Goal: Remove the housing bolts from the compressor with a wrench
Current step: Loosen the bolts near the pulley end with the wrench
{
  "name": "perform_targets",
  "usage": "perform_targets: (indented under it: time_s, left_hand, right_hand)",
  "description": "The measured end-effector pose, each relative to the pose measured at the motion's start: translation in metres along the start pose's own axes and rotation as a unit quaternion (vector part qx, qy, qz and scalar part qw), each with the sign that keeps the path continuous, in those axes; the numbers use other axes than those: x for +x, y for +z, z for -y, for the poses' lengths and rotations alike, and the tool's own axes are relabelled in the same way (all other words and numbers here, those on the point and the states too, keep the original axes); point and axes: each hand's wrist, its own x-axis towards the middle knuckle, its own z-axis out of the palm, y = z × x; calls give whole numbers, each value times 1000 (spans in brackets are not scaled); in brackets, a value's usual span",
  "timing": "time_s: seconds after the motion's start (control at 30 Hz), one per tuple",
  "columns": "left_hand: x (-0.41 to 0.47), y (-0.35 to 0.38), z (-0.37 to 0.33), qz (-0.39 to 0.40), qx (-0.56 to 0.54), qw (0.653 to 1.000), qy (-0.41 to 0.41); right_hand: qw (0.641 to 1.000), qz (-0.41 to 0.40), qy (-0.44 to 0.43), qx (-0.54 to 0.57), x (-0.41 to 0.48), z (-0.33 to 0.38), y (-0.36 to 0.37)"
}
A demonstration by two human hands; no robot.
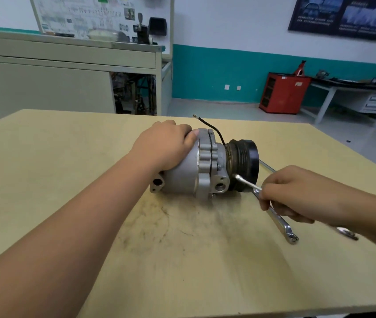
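The silver compressor (189, 177) lies on its side in the middle of the wooden table (67, 157). Its black pulley (247, 164) points right, and a black wire (214, 130) sticks up from it. My left hand (164, 145) grips the top of the rear housing, with the fingers curled over the far side. To the right of the pulley, my right hand (297, 193) pinches a thin silver piece (247, 182) that looks like a long bolt. Its head sits against the pulley's lower edge. A combination wrench (282, 223) lies on the table under those fingers.
A second wrench end (347, 232) shows behind my right wrist, and a silver rod (267, 166) lies behind the pulley. Dark grease marks stain the table in front of the compressor. Beyond the table stand a grey cabinet (45, 88), a red tool cart (283, 92) and a bench (354, 88).
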Motion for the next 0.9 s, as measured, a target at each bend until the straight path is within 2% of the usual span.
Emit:
perform_targets:
  time_s: [0.07,0.13,0.2,0.27,0.43,0.57,0.63,0.67,0.7,0.73,0.77,0.83,0.9]
  left_hand:
    - [4,-1,6,5,-12,1000,28]
    - [9,0,10,9,-16,999,51]
    - [13,1,15,8,-18,997,73]
    - [20,0,22,3,-19,995,99]
    - [33,0,36,-7,-9,986,164]
    - [31,5,36,-37,22,992,115]
    - [19,7,30,-117,22,991,61]
    - [8,6,24,-189,-29,981,17]
    - [-8,4,16,-268,-109,957,-30]
    - [-25,2,6,-328,-198,921,-68]
    - [-41,1,-5,-355,-286,884,-104]
    - [-72,3,-28,-308,-416,839,-169]
    - [-91,9,-48,-194,-495,819,-217]
  right_hand:
    - [998,53,-12,16,-4,-1,-9]
    - [997,73,-33,-1,-6,-1,-12]
    - [996,53,-54,-48,-6,0,-10]
    - [996,33,-62,-49,-5,1,-7]
    - [994,29,-52,-92,0,1,-6]
    - [995,78,-53,28,2,3,-1]
    - [989,101,-58,88,3,7,4]
    - [987,107,-58,106,3,9,7]
    - [986,104,-58,120,3,11,9]
    - [986,91,-59,126,5,13,13]
    - [988,70,-63,123,7,14,15]
    - [991,21,-72,113,9,15,21]
    - [991,-18,-74,110,11,13,25]
